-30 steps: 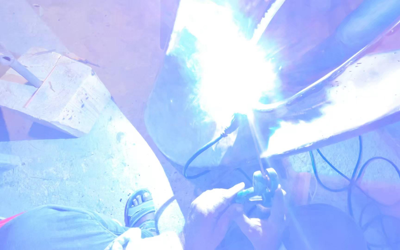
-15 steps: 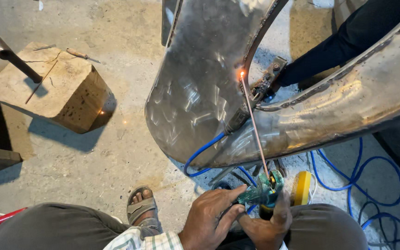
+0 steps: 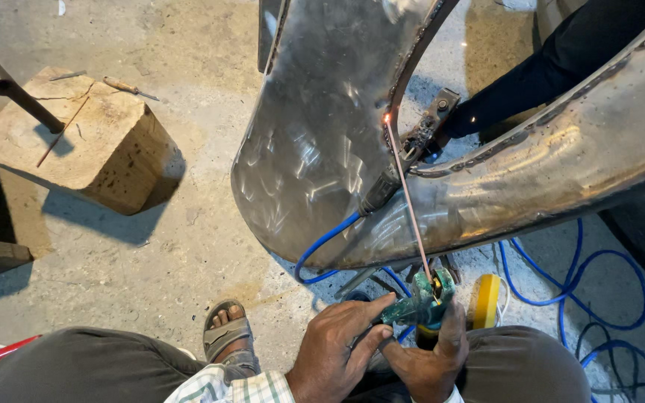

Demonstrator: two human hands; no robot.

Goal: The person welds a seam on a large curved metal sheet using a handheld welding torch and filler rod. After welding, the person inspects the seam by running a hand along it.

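Both hands, left hand and right hand, grip the green electrode holder, fingers wrapped tight. Welding rod tip glows at the metal sheet seam. Holder's lower part hidden.

Bare hands, left and right. Behind them a checked green-and-white cuff, grey trousers, and a grey strapped sandal on one foot.

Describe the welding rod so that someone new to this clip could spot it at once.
Start at the big curved sheet-metal piece filling the upper middle. A thin, straight, pale rod crosses its lower edge, running from the green holder gripped by both hands up to the seam. Unlike the looping blue cable nearby, it is rigid and its tip glows orange.
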